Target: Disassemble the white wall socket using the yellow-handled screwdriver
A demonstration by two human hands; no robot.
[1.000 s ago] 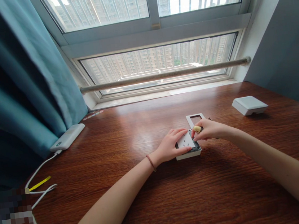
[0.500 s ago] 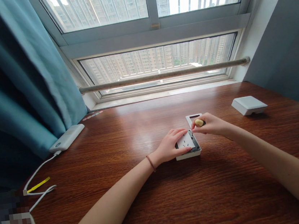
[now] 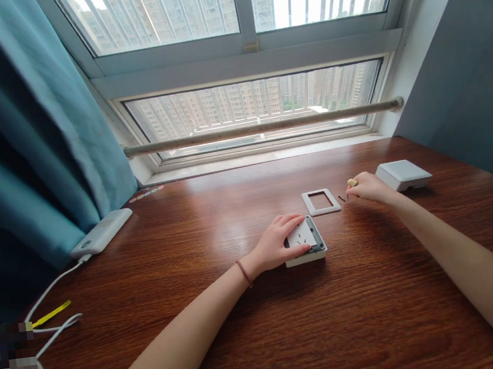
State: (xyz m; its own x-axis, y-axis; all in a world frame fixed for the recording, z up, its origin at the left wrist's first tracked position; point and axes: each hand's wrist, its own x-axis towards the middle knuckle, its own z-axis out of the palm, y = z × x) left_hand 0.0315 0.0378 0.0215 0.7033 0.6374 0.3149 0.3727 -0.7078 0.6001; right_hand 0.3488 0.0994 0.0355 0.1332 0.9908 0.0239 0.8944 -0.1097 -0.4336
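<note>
My left hand [image 3: 274, 244] grips a white wall socket [image 3: 303, 235] in its mounting box, thumb along the near side and fingers over the far side. Grey inner parts show around the socket's face. Off to the right, my right hand [image 3: 370, 186] is closed around a small screwdriver with a yellow handle [image 3: 352, 183], its tip pointing down at the table. Beside that tip lies a small dark screw [image 3: 342, 198]. A white cover frame [image 3: 325, 211] rests flat behind the socket, left of the screw.
A second white box [image 3: 403, 174] stands at the right on the wooden table [image 3: 255, 327]. On the left are a white power bank [image 3: 102, 233] with a cable [image 3: 54, 284], a yellow strip [image 3: 52, 313] and a blue curtain [image 3: 88, 138]. The window and a rail [image 3: 262, 128] lie behind.
My right hand has moved right, away from the socket, with the screwdriver, and its tip is now by the screw. The cover frame is fully uncovered. My left hand stays on the socket.
</note>
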